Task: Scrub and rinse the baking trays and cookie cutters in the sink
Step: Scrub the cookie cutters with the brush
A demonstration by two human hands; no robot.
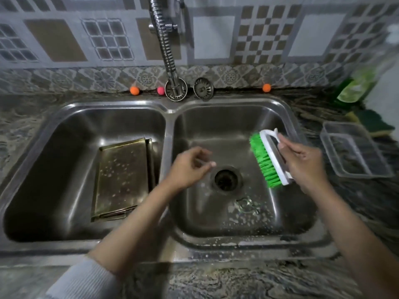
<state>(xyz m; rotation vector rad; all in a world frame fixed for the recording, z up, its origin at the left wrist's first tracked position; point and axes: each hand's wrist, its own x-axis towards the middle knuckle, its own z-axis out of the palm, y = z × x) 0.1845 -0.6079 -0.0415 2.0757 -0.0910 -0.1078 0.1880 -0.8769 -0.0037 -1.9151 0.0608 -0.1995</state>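
With the right hand [302, 162] gripping the green-bristled white plastic scrub brush [266, 157] and the blurred left hand [190, 167] seemingly loosely curled and empty, the thin metal cookie cutter [247, 205] near the open round drain [225, 179] could slip out of a wet pinch.

2 bare forearms, 1 sleeve in view

The left hand [190, 167] and right hand [302, 160] wear no gloves, and no rings, watch or bracelets can be made out, though both hands are blurred. The left forearm is bare from the wrist to near the elbow, where a light grey ribbed knit sleeve [84, 281] is bunched up in soft folds at the bottom edge. The right forearm is bare as far as it shows, leaving the picture at the lower right corner with no sleeve visible.
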